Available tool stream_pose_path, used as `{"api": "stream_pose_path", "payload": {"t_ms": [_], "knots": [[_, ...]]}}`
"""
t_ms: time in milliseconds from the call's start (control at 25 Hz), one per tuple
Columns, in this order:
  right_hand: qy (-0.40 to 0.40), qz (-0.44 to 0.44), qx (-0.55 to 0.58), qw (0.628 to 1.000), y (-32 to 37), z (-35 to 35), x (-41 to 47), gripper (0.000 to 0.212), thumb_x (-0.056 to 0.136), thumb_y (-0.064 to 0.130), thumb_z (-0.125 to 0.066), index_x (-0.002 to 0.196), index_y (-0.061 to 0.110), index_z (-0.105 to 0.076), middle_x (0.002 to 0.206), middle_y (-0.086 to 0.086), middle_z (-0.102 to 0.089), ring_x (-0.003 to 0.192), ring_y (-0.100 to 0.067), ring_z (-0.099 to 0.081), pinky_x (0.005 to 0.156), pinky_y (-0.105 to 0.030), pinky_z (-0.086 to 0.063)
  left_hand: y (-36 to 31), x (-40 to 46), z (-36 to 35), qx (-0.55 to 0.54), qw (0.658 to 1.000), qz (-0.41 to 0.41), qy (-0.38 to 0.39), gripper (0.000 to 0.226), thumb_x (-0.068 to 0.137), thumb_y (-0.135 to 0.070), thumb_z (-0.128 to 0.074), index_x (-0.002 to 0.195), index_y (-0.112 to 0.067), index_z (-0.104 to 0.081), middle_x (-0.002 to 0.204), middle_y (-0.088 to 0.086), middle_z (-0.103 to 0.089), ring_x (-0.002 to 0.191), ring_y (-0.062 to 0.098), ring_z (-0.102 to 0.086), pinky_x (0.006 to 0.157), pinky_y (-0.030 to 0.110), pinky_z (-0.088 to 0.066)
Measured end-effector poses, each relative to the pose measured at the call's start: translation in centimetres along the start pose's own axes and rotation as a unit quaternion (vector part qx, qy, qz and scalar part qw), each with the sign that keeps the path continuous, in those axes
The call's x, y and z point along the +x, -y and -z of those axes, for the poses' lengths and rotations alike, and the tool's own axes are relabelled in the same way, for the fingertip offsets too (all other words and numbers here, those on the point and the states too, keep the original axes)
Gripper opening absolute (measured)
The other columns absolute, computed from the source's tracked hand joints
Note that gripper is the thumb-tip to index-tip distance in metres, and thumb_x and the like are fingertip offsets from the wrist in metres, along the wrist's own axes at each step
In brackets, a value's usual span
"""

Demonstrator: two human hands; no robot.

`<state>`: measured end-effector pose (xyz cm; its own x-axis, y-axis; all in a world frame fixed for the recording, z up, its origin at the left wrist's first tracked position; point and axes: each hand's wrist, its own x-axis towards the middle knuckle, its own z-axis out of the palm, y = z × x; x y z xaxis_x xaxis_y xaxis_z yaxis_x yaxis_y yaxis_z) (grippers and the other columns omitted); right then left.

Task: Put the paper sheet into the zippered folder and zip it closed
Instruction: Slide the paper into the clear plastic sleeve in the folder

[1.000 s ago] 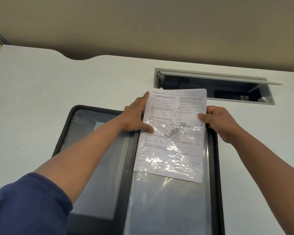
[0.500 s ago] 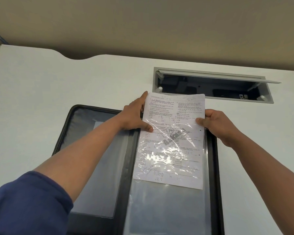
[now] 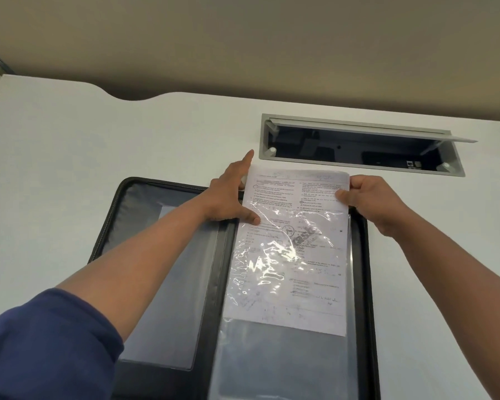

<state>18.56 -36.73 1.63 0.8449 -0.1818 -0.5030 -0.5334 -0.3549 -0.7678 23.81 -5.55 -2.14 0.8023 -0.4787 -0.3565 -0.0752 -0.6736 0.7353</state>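
Black zippered folder [image 3: 361,255] lies open at lower centre; the printed white paper sheet [image 3: 295,249] sits partway inside its clear sleeve, left hand [image 3: 231,197] fingers spread on one edge, right hand [image 3: 367,197] pinching the other.

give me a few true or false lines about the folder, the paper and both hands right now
1. The black zippered folder lies open on the white table. True.
2. The printed paper sheet is fully inside the clear plastic sleeve. False: its top sticks out.
3. The right hand pinches the sheet's right edge. True.
4. The left hand rests flat on the table, away from the sheet. False: it touches the sheet's left edge.
5. The grey recessed cable box is shut. False: its lid is raised.
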Motion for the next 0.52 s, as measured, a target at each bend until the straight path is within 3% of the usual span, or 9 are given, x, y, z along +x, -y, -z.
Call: {"api": "stream_pose_path", "payload": {"t_ms": [160, 320, 400, 520], "knots": [[0.02, 0.009, -0.006, 1.0, -0.9, -0.4, -1.2, 0.015, 0.098, 0.012, -0.066, 0.098, 0.024, -0.076, 0.096, 0.007, -0.081, 0.091, -0.016, -0.076, 0.083, -0.034, -0.06, 0.1, 0.0, 0.0, 0.006, 1.0, 0.0, 0.005, 0.138, 0.056, -0.04, -0.097, 0.157, -0.045, -0.003, 0.155, -0.013, -0.032, 0.132, 0.017, -0.044, 0.118, 0.05, -0.032], [0.084, 0.004, -0.046, 0.995, -1.4, -0.1, -1.7, 0.018, 0.096, 0.009, -0.068, 0.105, 0.023, -0.075, 0.103, 0.008, -0.08, 0.1, -0.016, -0.074, 0.091, -0.035, -0.058, 0.1, 0.1, 0.1, 0.013, 1.0, 0.0, 0.006, 0.113, 0.055, -0.038, -0.098, 0.15, -0.038, -0.037, 0.139, -0.015, -0.046, 0.129, 0.014, -0.046, 0.117, 0.048, -0.034], [0.1, -0.001, -0.046, 0.994, -1.1, 0.0, -1.6, 0.018, 0.095, 0.012, -0.069, 0.109, 0.022, -0.074, 0.104, 0.008, -0.08, 0.1, -0.017, -0.074, 0.088, -0.034, -0.058, 0.1, 0.1, 0.1, 0.017, 1.0, -0.002, 0.005, 0.102, 0.057, -0.038, -0.098, 0.145, -0.036, -0.046, 0.139, -0.014, -0.048, 0.13, 0.014, -0.046, 0.117, 0.046, -0.034], [0.062, 0.043, -0.057, 0.996, -0.2, -0.5, -1.0, 0.016, 0.099, 0.027, -0.064, 0.114, 0.027, -0.07, 0.107, 0.008, -0.074, 0.096, -0.016, -0.071, 0.075, -0.027, -0.054, 0.1, 0.1, 0.2, 0.012, 1.0, -0.004, 0.002, 0.096, 0.059, -0.036, -0.097, 0.143, -0.035, -0.051, 0.138, -0.014, -0.049, 0.129, 0.014, -0.046, 0.117, 0.045, -0.034]]}}
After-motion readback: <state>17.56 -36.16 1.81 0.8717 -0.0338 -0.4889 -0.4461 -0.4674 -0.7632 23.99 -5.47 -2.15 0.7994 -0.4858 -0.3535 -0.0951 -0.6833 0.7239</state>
